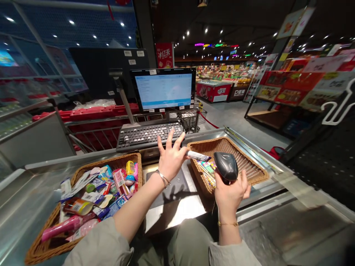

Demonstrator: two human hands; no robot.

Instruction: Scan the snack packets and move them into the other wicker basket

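My left hand is over the counter just in front of the keyboard, its upper fingers spread. Between its thumb and palm it pinches a slim white and dark packet, which points right over the near basket edge. A black barcode scanner is gripped in my right hand, its head raised above the right wicker basket. Several small colourful packets lie in that basket's left end. The left wicker basket is heaped with toys, sweets and small packages.
A lit monitor stands behind the keyboard, with a dark second screen to its left. Metal counter edges run along the right. Beyond are a shopping cart, red boxes on a shelf and a freezer.
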